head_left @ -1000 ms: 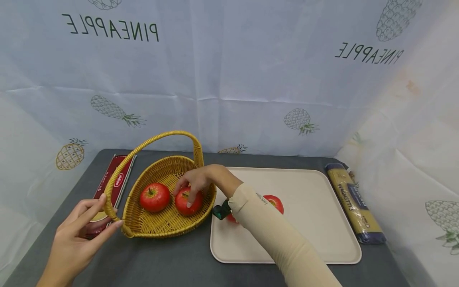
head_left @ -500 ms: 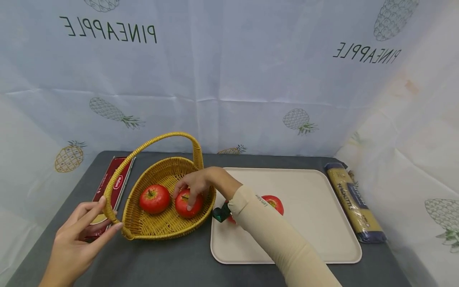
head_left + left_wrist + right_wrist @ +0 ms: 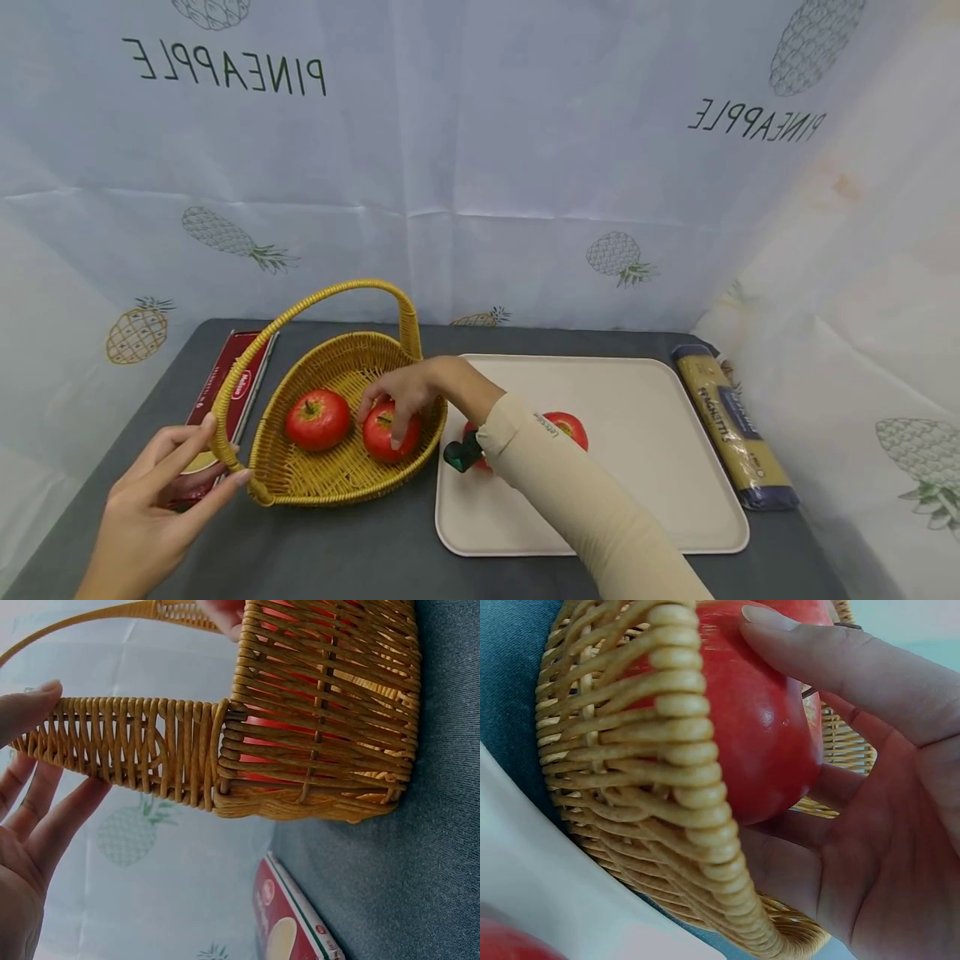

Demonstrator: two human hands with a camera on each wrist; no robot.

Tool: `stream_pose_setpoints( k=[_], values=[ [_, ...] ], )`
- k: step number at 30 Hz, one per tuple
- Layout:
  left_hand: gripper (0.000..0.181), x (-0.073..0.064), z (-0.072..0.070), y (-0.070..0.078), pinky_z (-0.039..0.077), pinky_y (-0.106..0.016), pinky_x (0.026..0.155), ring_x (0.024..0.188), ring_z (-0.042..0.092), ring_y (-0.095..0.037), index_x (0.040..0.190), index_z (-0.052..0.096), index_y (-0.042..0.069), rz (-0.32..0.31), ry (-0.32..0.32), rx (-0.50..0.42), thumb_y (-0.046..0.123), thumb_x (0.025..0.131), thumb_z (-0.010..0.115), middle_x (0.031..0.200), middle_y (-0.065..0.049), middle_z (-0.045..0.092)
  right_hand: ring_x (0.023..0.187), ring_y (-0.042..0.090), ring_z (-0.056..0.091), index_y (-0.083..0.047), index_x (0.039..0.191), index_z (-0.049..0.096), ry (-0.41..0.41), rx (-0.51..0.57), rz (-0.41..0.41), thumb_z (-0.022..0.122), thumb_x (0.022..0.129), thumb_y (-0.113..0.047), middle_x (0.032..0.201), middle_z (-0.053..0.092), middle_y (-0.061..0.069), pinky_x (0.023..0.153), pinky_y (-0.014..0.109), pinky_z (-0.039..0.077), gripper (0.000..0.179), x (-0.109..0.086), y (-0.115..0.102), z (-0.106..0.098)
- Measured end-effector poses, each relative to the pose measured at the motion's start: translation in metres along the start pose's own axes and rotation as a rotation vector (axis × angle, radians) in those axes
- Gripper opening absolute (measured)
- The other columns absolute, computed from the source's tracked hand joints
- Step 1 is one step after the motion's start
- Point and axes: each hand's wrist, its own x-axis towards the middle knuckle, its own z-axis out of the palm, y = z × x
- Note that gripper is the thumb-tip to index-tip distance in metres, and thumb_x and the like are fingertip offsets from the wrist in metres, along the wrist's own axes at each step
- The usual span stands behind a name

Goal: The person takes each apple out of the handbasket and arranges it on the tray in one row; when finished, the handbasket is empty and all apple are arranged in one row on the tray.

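My left hand (image 3: 150,500) pinches the near left end of the yellow wicker basket's handle (image 3: 225,408), thumb on one side and fingers on the other. The basket (image 3: 337,487) stands on the dark table with two red apples inside. My right hand (image 3: 408,392) reaches into it and holds the right-hand apple (image 3: 380,433), thumb and fingers on opposite sides. In the right wrist view, this apple (image 3: 757,742) sits low behind the woven rim. The other apple (image 3: 318,419) lies to its left, untouched.
Right of the basket lies a beige tray (image 3: 645,467) with a red apple (image 3: 567,427) and another mostly hidden by my right forearm. A spaghetti packet (image 3: 735,429) lies beyond the tray. Behind the handle is a dark red box (image 3: 240,387). A pineapple-print curtain (image 3: 510,167) hangs behind.
The head view has shifted slightly, so the whole scene sits a little lower and further left. Both hands keep their places on the handle and the apple.
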Motion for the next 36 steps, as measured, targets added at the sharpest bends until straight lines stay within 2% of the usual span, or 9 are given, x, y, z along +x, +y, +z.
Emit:
stream_pose_setpoints(
  k=[9, 18, 25, 31, 36],
  values=[
    [0.073, -0.001, -0.001, 0.000, 0.056, -0.005, 0.085, 0.095, 0.066, 0.009, 0.138, 0.053, -0.016, 0.001, -0.005, 0.036, 0.030, 0.086, 0.076, 0.114, 0.007, 0.060, 0.120, 0.010, 0.047, -0.021, 0.141, 0.055, 0.023, -0.071, -0.039, 0.088, 0.080, -0.013, 0.136, 0.050, -0.002, 0.091, 0.020, 0.057, 0.070, 0.000, 0.004, 0.003],
    [0.075, -0.002, -0.003, 0.000, 0.057, -0.005, 0.080, 0.096, 0.069, 0.009, 0.137, 0.052, -0.017, 0.012, -0.001, 0.018, 0.030, 0.085, 0.077, 0.115, 0.006, 0.061, 0.120, 0.010, 0.050, -0.022, 0.142, 0.056, 0.063, -0.115, -0.099, 0.087, 0.082, -0.019, 0.137, 0.055, -0.003, 0.092, 0.019, 0.056, 0.068, -0.004, 0.007, 0.003],
    [0.072, 0.000, -0.005, 0.001, 0.056, -0.003, 0.081, 0.098, 0.065, 0.009, 0.138, 0.054, -0.014, -0.019, -0.014, 0.069, 0.026, 0.083, 0.078, 0.115, 0.010, 0.060, 0.122, 0.012, 0.051, -0.021, 0.143, 0.055, 0.114, -0.089, -0.137, 0.085, 0.085, -0.020, 0.139, 0.055, -0.002, 0.092, 0.021, 0.058, 0.066, -0.021, 0.007, -0.002],
    [0.066, 0.000, -0.004, 0.001, 0.056, -0.005, 0.085, 0.099, 0.066, 0.007, 0.137, 0.054, -0.016, -0.007, -0.020, 0.046, 0.014, 0.084, 0.080, 0.115, 0.006, 0.060, 0.121, 0.010, 0.054, -0.024, 0.142, 0.056, 0.166, -0.071, -0.189, 0.084, 0.085, -0.019, 0.139, 0.056, -0.002, 0.092, 0.020, 0.059, 0.063, -0.040, 0.010, -0.006],
    [0.067, -0.001, -0.005, 0.001, 0.056, -0.006, 0.086, 0.099, 0.067, 0.008, 0.137, 0.054, -0.016, -0.009, -0.021, 0.046, 0.017, 0.084, 0.079, 0.115, 0.006, 0.060, 0.121, 0.010, 0.055, -0.025, 0.141, 0.057, 0.203, -0.075, -0.225, 0.084, 0.085, -0.021, 0.140, 0.056, -0.002, 0.091, 0.021, 0.060, 0.062, -0.056, 0.011, -0.006]
  ],
)
